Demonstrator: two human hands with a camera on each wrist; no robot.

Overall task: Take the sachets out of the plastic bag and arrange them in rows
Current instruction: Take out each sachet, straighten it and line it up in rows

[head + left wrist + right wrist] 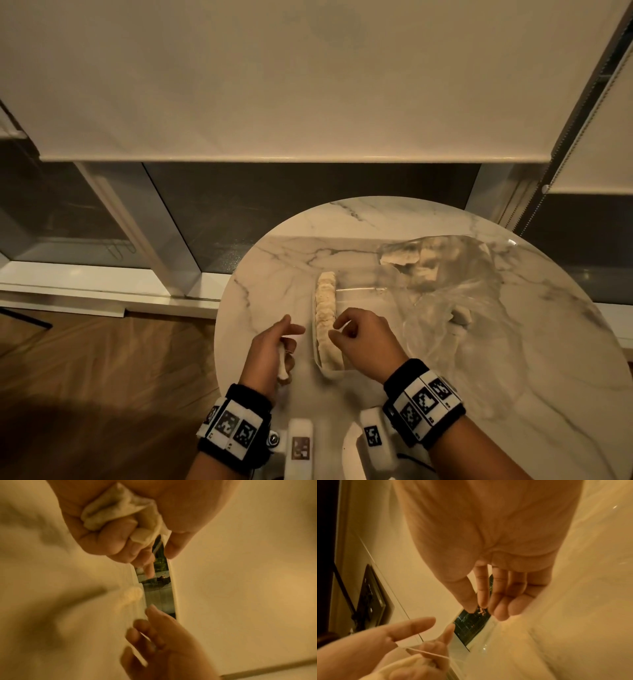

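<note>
A row of cream sachets (325, 301) stands packed on edge in the middle of the round marble table (513, 359). My left hand (291, 337) is just left of the row's near end and grips a bunch of sachets (109, 511) in its curled fingers. My right hand (339, 330) hovers at the right side of the row with relaxed fingers (498, 601) and holds nothing. The clear plastic bag (442, 308) lies crumpled to the right, with more sachets (400, 255) inside it.
The table's left edge (219, 329) runs close to my left hand, with wooden floor (102, 377) below it. A window with a lowered roller blind (274, 85) stands behind the table. Bare marble shows left of the row and along the near right.
</note>
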